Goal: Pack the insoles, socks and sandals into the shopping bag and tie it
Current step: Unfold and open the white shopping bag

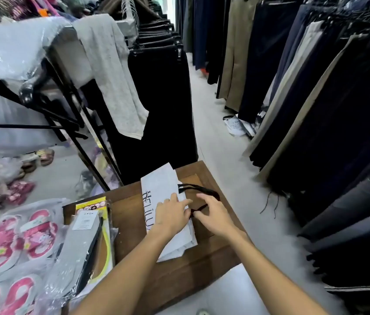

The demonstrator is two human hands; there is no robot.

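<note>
While the shopping bag (pixel 164 201) was lying flat and folded on the wooden table (pixel 134 214), nothing could be seen packed into it, so the task was judged to be at its very start: opening, filling and tying were all left. The left hand (pixel 171 215) was pressed on the bag with fingers extended, gripping nothing that could be made out. The right hand (pixel 213 214), at three o'clock from the left, was held with fingers loosely curled at the black cord handles (pixel 202 192); whether a cord was pinched could not be told. At nine o'clock from the bag, one yellow pack of insoles (pixel 93 206) was counted, overlapped by one grey pack of socks (pixel 77 253). Farther toward nine o'clock, two wrapped pairs of pink sandals (pixel 18 239) were counted, the lower pair cut off by the frame.
</note>
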